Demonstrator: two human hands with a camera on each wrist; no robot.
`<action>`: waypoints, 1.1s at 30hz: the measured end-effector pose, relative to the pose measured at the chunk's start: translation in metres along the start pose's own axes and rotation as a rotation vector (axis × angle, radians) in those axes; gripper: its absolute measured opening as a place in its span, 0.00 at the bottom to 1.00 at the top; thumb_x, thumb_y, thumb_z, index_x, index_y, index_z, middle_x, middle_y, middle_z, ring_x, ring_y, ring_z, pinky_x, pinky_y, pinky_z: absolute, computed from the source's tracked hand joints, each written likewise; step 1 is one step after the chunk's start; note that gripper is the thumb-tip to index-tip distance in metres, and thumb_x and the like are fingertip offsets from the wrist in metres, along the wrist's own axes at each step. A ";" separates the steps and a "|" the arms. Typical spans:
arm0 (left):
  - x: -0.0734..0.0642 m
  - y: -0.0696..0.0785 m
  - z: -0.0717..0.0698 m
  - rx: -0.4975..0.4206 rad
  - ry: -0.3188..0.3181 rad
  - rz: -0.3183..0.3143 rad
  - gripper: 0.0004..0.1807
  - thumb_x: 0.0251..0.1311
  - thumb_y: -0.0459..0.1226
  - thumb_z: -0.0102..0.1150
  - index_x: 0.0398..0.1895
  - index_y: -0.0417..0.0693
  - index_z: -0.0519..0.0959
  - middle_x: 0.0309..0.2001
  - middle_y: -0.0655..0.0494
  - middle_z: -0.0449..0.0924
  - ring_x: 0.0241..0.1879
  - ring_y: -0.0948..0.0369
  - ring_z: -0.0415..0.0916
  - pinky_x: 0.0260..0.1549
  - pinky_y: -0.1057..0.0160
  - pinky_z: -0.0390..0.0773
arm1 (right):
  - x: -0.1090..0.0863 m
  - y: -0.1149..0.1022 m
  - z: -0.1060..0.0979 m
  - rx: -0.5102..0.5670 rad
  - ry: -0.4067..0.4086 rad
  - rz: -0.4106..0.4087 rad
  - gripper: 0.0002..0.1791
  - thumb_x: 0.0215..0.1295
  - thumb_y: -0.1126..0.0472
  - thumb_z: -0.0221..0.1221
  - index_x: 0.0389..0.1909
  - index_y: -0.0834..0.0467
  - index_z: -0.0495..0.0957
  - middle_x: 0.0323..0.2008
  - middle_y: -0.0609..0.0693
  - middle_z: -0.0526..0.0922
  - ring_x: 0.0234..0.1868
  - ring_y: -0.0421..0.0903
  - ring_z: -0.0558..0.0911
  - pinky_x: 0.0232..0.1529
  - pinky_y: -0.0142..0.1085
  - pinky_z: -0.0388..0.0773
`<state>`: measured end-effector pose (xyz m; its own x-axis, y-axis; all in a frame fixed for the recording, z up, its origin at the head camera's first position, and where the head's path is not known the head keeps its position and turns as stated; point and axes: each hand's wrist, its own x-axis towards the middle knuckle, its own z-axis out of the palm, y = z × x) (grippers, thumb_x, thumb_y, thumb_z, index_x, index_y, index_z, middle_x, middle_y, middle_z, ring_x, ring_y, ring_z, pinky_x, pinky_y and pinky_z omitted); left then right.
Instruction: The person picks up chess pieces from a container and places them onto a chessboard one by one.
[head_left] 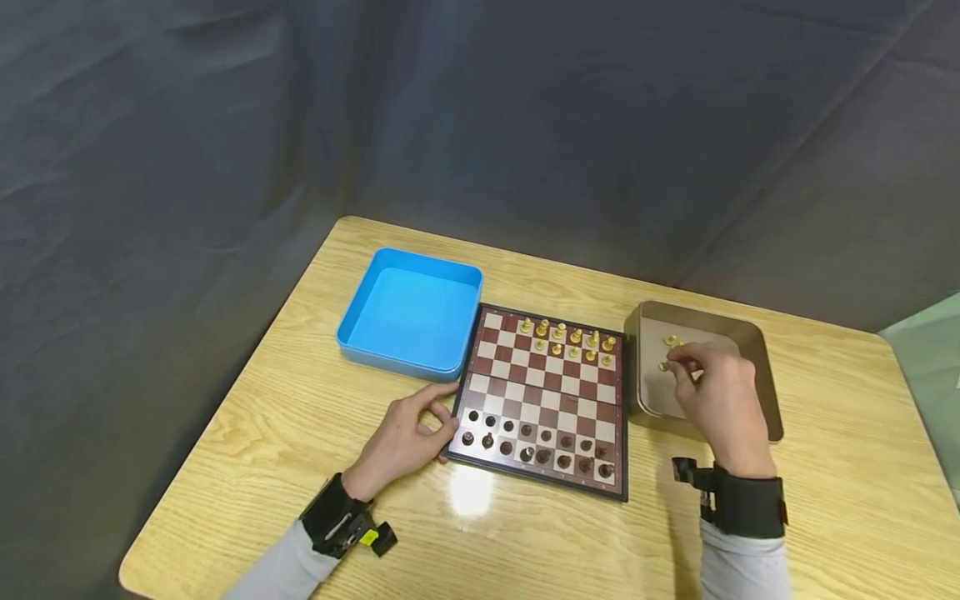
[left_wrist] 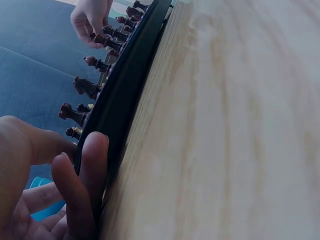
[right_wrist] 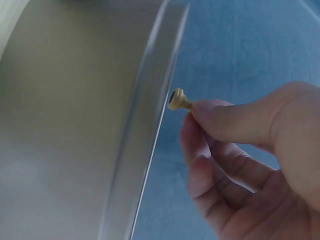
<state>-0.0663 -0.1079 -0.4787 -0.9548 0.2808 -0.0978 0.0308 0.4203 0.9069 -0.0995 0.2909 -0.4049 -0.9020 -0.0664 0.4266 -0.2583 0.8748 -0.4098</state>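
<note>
My left hand [head_left: 405,429] grips the near left corner of a chessboard [head_left: 525,392]; in the left wrist view, fingertips [left_wrist: 95,150] press its dark side. Dark chess pieces [head_left: 527,454] fill two rows at the near end. Gold chess pieces [head_left: 558,332] stand in two rows at the far end. Over a metal tin [head_left: 637,358] on the right, my right hand [head_left: 720,400] pinches a small gold chess piece [right_wrist: 180,99] between thumb and finger, its base pointing outward. A few loose gold pieces [head_left: 671,340] lie in the tin, partly hidden by the hand.
A blue square tin [head_left: 408,312] with nothing in it stands beyond the board's left side. All rest on a light wooden table [head_left: 277,400] with rounded corners. Dark cloth [head_left: 480,150] hangs behind its far edge.
</note>
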 end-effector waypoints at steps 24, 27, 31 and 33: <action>0.001 -0.003 0.001 -0.016 -0.016 0.004 0.29 0.66 0.36 0.63 0.71 0.49 0.74 0.36 0.60 0.84 0.20 0.65 0.85 0.14 0.63 0.78 | 0.041 -0.068 0.036 0.069 -0.021 -0.154 0.05 0.62 0.75 0.63 0.36 0.67 0.87 0.30 0.57 0.85 0.25 0.48 0.76 0.26 0.43 0.71; 0.001 -0.003 0.001 -0.017 -0.017 0.002 0.29 0.66 0.36 0.63 0.71 0.49 0.74 0.35 0.60 0.84 0.20 0.65 0.85 0.15 0.64 0.79 | 0.045 -0.075 0.040 0.083 -0.031 -0.165 0.05 0.63 0.75 0.63 0.36 0.67 0.87 0.31 0.58 0.86 0.26 0.49 0.78 0.27 0.43 0.72; 0.001 -0.003 0.000 -0.014 -0.017 0.007 0.29 0.66 0.36 0.63 0.71 0.48 0.74 0.34 0.60 0.85 0.19 0.65 0.84 0.16 0.63 0.79 | 0.051 -0.082 0.048 0.101 -0.044 -0.178 0.06 0.63 0.76 0.62 0.36 0.68 0.87 0.32 0.58 0.86 0.27 0.50 0.81 0.28 0.44 0.75; 0.001 -0.003 0.000 -0.013 -0.017 0.010 0.29 0.66 0.36 0.64 0.71 0.48 0.74 0.34 0.60 0.85 0.19 0.65 0.84 0.16 0.63 0.80 | 0.053 -0.086 0.052 0.112 -0.055 -0.185 0.05 0.63 0.76 0.63 0.36 0.68 0.87 0.32 0.58 0.86 0.28 0.51 0.82 0.28 0.44 0.76</action>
<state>-0.0675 -0.1086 -0.4820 -0.9494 0.2993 -0.0954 0.0362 0.4058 0.9132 -0.1433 0.1878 -0.3887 -0.8524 -0.2494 0.4596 -0.4552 0.7865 -0.4173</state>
